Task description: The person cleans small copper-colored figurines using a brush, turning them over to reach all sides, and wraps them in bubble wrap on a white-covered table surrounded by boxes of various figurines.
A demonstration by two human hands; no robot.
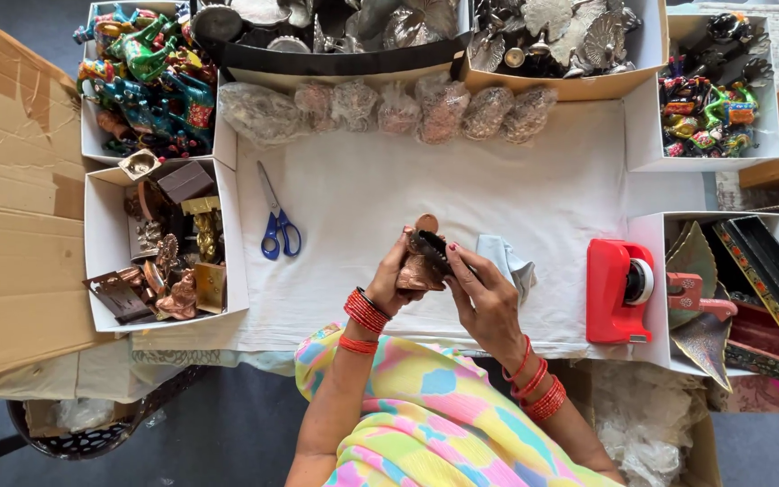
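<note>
Your left hand (392, 275) and right hand (482, 298) meet over the white cloth (462, 194) on the worktop, just short of its near edge. Between them you hold a small copper-coloured figurine (421, 261), brown and shiny, with a round knob at its 12 o'clock end and a dark, ridged part across its middle. Your left fingers are curled closed around its left side; your right thumb and fingers pinch it from the 3 o'clock side. A crumpled pale cloth (507, 260) lies at 3 o'clock, just beside your right hand. Blue-handled scissors (277, 221) lie at 9 o'clock, well apart. A red tape dispenser (618, 290) stands further out at 3 o'clock. A row of plastic-wrapped bundles (389, 110) runs along 12 o'clock. A white box of copper and brass figurines (166, 243) sits at far 9 o'clock.
</note>
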